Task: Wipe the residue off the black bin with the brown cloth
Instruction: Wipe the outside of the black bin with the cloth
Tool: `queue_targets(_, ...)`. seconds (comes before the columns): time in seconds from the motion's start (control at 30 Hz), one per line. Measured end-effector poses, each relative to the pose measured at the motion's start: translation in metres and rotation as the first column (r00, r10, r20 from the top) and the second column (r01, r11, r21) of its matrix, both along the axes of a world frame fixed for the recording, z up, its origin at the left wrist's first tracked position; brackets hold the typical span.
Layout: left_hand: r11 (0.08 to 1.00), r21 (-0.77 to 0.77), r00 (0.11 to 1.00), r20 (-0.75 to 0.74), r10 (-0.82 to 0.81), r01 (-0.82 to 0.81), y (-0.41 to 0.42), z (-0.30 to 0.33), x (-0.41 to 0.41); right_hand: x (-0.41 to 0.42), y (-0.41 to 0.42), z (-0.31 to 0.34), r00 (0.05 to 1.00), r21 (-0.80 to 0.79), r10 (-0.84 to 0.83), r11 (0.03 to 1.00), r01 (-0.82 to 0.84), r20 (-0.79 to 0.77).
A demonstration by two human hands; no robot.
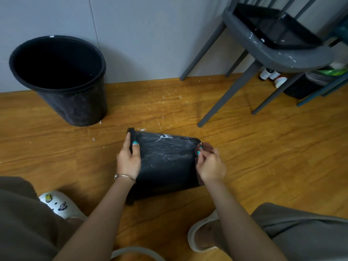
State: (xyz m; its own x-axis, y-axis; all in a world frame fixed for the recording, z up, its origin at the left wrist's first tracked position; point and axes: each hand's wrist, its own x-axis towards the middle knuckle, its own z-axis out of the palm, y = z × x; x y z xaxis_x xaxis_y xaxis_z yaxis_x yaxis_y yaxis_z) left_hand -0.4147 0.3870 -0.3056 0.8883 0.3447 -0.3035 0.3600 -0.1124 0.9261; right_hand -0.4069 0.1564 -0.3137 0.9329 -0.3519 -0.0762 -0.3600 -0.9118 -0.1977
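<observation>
The black bin (pixel 165 162) lies on its side on the wooden floor (pixel 244 147), rim to the left, base to the right. Its upturned wall is smeared with pale chalky streaks, and a small white logo sits near the top edge. The left hand (pixel 129 159) grips the rim, thumb on the outer wall and fingers curled over the lip. At the base end, the right hand (pixel 210 164) pinches the brown cloth (pixel 207 146) against the bin's bottom edge. Only a small fold of cloth shows above the fingers; the rest is hidden by the hand, and the bin's mouth cannot be seen.

Beyond the left hand, well apart, a second, larger black bin (pixel 60 80) stands upright by the wall. Beyond the right hand stands a grey chair (pixel 273 53) flecked with white, with small bottles (pixel 269 74) behind its legs. White specks dot the floor between them.
</observation>
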Motion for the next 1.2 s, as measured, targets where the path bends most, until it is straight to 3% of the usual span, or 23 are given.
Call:
queue_targets(0.07, 1.000, 0.004, 1.000, 0.000, 0.007, -0.007, 0.000, 0.000, 0.000, -0.006, 0.027, 0.001, 1.000, -0.013, 0.028, 1.000, -0.028, 0.006)
queue_targets(0.13, 1.000, -0.002, 1.000, -0.005, 0.007, -0.008, 0.001, -0.003, -0.001, -0.026, 0.053, -0.001, 0.982, 0.039, 0.181, 0.982, -0.183, 0.053)
queue_targets(0.23, 1.000, -0.015, 1.000, 0.004, 0.004, -0.004, 0.002, -0.003, -0.002, -0.032, 0.037, -0.004, 0.950, 0.068, 0.307, 0.948, -0.311, 0.061)
queue_targets(0.37, 1.000, -0.011, 1.000, 0.006, 0.008, -0.008, -0.004, -0.001, 0.004, -0.004, 0.023, 0.005, 1.000, 0.045, -0.020, 0.999, 0.021, -0.018)
queue_targets(0.43, 1.000, -0.008, 1.000, 0.007, 0.013, -0.013, -0.004, -0.001, 0.006, -0.007, 0.053, 0.008, 1.000, 0.027, 0.015, 1.000, -0.015, 0.007)
queue_targets(0.57, 1.000, 0.019, 1.000, 0.003, 0.010, -0.010, 0.000, -0.009, 0.003, -0.029, 0.065, 0.004, 0.959, 0.104, 0.275, 0.954, -0.281, 0.065)
queue_targets(0.63, 1.000, 0.012, 1.000, 0.000, 0.012, -0.012, 0.000, -0.008, 0.004, -0.016, 0.037, 0.006, 0.978, 0.095, 0.210, 0.973, -0.211, 0.016)
queue_targets(0.73, 1.000, 0.013, 1.000, 0.007, 0.020, -0.020, -0.002, -0.008, 0.005, 0.002, 0.021, 0.009, 0.999, 0.059, -0.039, 0.997, 0.041, -0.034)
queue_targets(0.77, 1.000, 0.014, 1.000, 0.008, 0.019, -0.019, -0.003, -0.007, 0.004, 0.001, 0.030, 0.009, 0.999, 0.051, -0.040, 0.998, 0.042, -0.026)
queue_targets(0.93, 0.999, 0.048, 1.000, 0.005, 0.014, -0.014, 0.000, -0.013, 0.002, -0.032, 0.063, 0.002, 0.947, 0.155, 0.304, 0.935, -0.318, 0.105)
queue_targets(1.0, 0.999, 0.036, 1.000, 0.001, 0.011, -0.011, 0.000, -0.015, 0.002, -0.024, 0.045, 0.005, 0.940, 0.262, 0.337, 0.904, -0.337, 0.048)
queue_targets(1.1, 1.000, 0.018, 1.000, 0.004, -0.003, 0.003, 0.000, -0.013, 0.004, -0.005, 0.009, 0.015, 0.984, 0.432, 0.166, 0.885, -0.175, 0.059)
queue_targets(1.2, 1.000, 0.003, 1.000, 0.003, -0.008, 0.008, 0.000, -0.012, 0.006, 0.009, -0.012, 0.025, 0.984, 0.420, -0.033, 0.906, -0.045, 0.177)
